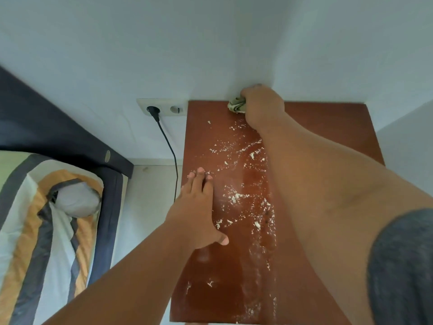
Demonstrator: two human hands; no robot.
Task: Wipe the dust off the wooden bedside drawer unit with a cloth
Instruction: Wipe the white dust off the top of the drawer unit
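Note:
The reddish-brown wooden top of the bedside drawer unit [328, 127] fills the middle of the head view, set into a corner of white walls. White dust and crumbs [236, 195] lie scattered down its middle. My right hand [262, 106] is at the far edge by the wall, closed around a bunched pale green cloth [237, 104] that presses on the wood. My left hand [199, 207] lies flat on the left part of the top, fingers stretched out, holding nothing. My right forearm covers much of the right half.
A double wall socket [164, 108] sits left of the unit, with a black plug and cable [172, 151] hanging to the floor. A bed with a dark frame and striped bedding [46, 219] stands at the left. A narrow strip of floor separates them.

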